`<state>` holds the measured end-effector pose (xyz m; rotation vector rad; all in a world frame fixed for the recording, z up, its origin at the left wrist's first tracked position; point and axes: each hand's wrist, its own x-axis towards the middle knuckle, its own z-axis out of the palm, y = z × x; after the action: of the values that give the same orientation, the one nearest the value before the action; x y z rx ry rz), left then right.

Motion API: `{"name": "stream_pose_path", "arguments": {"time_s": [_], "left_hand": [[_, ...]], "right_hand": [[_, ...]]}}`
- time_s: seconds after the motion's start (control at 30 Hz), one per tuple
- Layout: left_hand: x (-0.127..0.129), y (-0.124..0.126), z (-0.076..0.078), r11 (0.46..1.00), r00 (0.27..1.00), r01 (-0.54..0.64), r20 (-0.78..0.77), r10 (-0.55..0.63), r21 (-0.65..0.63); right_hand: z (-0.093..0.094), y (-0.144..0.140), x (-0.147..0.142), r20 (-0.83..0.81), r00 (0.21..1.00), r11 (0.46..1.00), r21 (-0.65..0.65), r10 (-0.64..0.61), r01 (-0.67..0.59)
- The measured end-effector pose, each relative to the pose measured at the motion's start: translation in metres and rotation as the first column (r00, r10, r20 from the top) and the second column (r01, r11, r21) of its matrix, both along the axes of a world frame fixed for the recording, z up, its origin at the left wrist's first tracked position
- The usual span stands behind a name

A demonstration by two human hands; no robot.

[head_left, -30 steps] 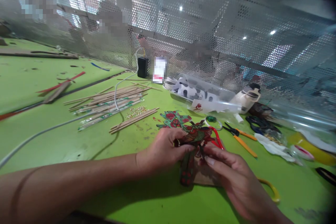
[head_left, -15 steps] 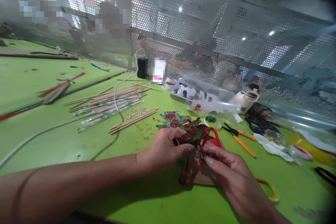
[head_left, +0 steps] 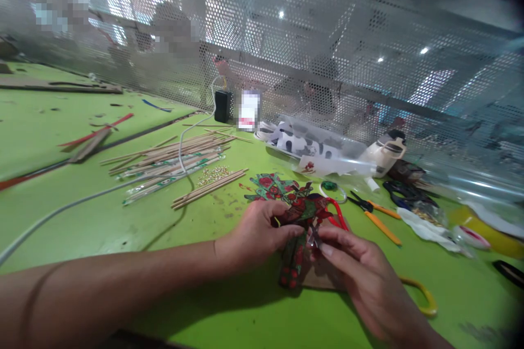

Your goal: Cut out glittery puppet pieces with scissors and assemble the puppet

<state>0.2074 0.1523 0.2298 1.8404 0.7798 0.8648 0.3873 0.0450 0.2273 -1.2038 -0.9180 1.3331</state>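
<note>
My left hand grips a red and green painted cut-out figure, a shadow puppet, between thumb and fingers. A long patterned piece with red spots hangs below it, close to the table. My right hand is closed in a pinch at the puppet's lower right side, on a small dark, shiny part of it that I cannot make out well. Under the hands lies a brown board. More red and green cut-out pieces lie just beyond my left hand. Scissors with a red handle are behind the puppet.
Wooden sticks and small gold fasteners lie left on the green table. Orange-handled pliers, a clear tray of paper cut-outs and a yellow handle are right. A white cable crosses the left side.
The small part at my right fingertips has tilted and now catches more light. The hanging patterned piece shows brighter. Both hands stay nearly in place.
</note>
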Motion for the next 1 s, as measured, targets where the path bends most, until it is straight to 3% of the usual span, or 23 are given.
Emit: {"name": "stream_pose_path", "arguments": {"time_s": [0.37,0.7,1.0], "left_hand": [[0.002,0.000,-0.001,0.999,0.998,0.022,0.054,-0.020,-0.046],[0.001,0.000,-0.005,1.000,0.994,-0.011,0.110,0.008,0.025],[-0.001,-0.001,-0.004,0.995,0.997,-0.038,0.069,0.032,0.096]], "right_hand": [[0.009,0.001,-0.006,-0.080,0.995,0.998,-0.040,-0.052,0.049],[0.015,0.004,-0.010,-0.147,0.988,0.997,-0.070,-0.044,0.034],[0.015,0.004,-0.008,-0.201,0.979,0.994,-0.104,-0.031,0.010]]}}
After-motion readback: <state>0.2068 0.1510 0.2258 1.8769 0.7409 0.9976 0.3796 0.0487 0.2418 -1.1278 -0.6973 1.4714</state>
